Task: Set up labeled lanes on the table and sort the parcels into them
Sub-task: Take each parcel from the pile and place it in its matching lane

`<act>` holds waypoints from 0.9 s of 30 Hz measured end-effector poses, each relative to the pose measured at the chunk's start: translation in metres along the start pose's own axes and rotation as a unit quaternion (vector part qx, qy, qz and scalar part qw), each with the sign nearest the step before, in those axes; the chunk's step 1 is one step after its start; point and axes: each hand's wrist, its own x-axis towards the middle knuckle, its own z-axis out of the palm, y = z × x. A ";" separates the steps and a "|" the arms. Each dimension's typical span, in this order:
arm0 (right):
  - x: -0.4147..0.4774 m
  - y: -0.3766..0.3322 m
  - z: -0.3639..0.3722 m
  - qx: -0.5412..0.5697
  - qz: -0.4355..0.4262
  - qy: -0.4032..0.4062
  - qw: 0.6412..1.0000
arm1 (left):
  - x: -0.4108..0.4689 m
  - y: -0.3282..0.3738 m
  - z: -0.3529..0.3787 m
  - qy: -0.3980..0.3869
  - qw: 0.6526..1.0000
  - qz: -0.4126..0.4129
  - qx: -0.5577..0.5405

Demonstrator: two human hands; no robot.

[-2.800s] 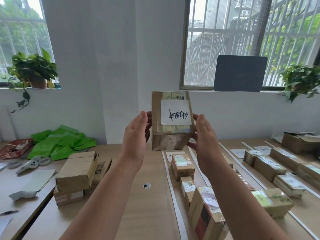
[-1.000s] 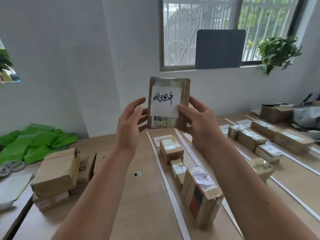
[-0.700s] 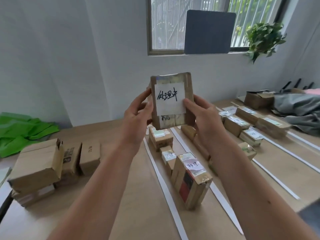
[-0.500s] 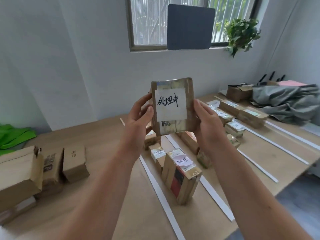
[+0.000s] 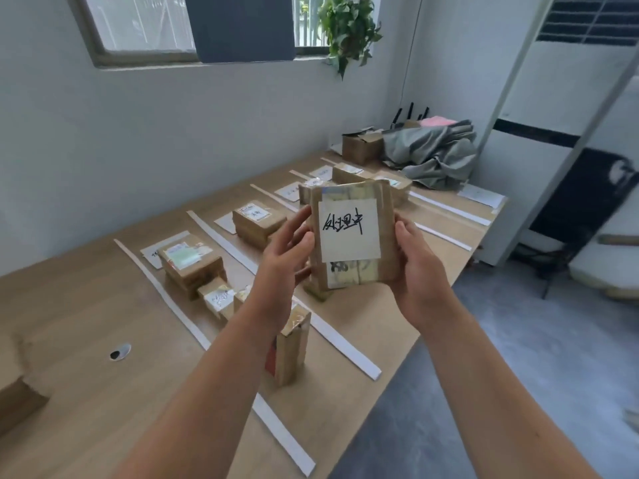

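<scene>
I hold a brown parcel [image 5: 351, 236] upright above the table, its white handwritten label facing me. My left hand [image 5: 283, 254] grips its left edge and my right hand [image 5: 416, 267] cups its right edge and lower corner. White strips [image 5: 221, 242] divide the wooden table [image 5: 86, 305] into lanes, each headed by a paper label [image 5: 288, 191]. Sorted parcels lie in the lanes: one taped box [image 5: 192, 262] in the near-left lane, another [image 5: 257, 221] in the lane beyond, and a tall box [image 5: 292, 344] standing under my left forearm.
An open carton [image 5: 361, 145] and a heap of grey cloth [image 5: 432, 153] sit at the table's far end. A white standing air conditioner [image 5: 560, 126] is at the right, beyond the table edge. A cable hole [image 5: 120, 351] marks the table at left. A plant [image 5: 347, 29] hangs by the window.
The parcel was flipped so its label reads upright, then lowered with both hands. My view has swung right and down, bringing the table's right end and the floor into sight.
</scene>
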 end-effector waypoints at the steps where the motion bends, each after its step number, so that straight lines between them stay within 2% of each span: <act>1: 0.001 -0.001 -0.013 -0.006 0.000 0.006 1.000 | 0.003 -0.005 0.011 -0.006 1.000 -0.006 0.002; 17: 0.041 -0.046 -0.225 -0.057 0.015 0.013 0.998 | 0.058 -0.071 0.215 -0.035 0.998 -0.055 -0.006; 27: 0.098 -0.057 -0.309 -0.047 0.032 0.053 0.997 | 0.129 -0.103 0.292 -0.060 0.996 -0.062 0.024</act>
